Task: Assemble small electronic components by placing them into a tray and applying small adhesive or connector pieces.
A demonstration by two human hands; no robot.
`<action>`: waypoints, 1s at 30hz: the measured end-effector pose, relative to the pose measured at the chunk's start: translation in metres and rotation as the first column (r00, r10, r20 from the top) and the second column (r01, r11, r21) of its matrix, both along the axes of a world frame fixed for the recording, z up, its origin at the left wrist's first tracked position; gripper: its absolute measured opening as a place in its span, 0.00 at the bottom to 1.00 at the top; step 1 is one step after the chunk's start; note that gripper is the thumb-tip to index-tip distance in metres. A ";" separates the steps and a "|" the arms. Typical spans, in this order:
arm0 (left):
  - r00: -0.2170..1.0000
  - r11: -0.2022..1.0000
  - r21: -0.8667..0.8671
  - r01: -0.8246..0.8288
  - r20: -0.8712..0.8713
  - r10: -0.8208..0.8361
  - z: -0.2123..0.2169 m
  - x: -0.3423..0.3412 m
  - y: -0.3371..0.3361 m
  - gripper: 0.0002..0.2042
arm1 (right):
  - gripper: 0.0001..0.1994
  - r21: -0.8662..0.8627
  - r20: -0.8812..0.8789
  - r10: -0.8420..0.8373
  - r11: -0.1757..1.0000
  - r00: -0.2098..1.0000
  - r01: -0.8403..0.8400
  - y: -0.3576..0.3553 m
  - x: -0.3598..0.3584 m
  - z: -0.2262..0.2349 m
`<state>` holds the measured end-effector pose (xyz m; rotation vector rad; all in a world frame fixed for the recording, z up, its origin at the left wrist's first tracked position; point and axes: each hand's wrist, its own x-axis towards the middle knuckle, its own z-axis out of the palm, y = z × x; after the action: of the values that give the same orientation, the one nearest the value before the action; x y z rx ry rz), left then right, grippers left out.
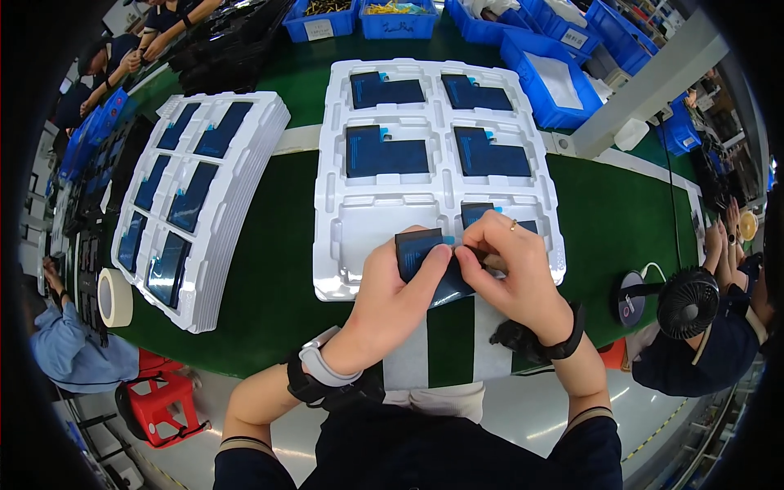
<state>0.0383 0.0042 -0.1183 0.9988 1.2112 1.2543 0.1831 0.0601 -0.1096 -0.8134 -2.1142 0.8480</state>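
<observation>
A flat, dark L-shaped battery (pixel 416 249) is held over the near edge of a white plastic tray (pixel 327 204). My left hand (pixel 384 290) is closed round its left side, thumb on top. My right hand (pixel 514 265) is closed in a pinch at the battery's edge, beside a small teal tab (pixel 448 241); the exact spot between the fingertips is hidden. Behind my hands, more batteries (pixel 388 155) lie in the tray's pockets. The near-left pocket (pixel 380 224) holds none. Another battery (pixel 478 214) in the near-right pocket is partly covered by my right hand.
To the left, a tilted stack of white trays (pixel 237 212) carries more batteries, with a tape roll (pixel 115 298) beside it. Blue bins (pixel 551 82) line the back. A grey post (pixel 645 90) and a small black fan (pixel 688 302) stand right. Other people work on both sides.
</observation>
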 end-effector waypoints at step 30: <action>1.000 1.000 -0.008 0.010 0.010 -0.010 0.004 0.000 0.000 0.08 | 0.05 -0.011 -0.009 -0.008 1.000 1.000 0.008 0.000 0.003 0.006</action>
<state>0.0382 0.0044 -0.1141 0.9903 1.2019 1.2443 0.1856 0.0599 -0.1031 -0.8217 -2.0986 0.8583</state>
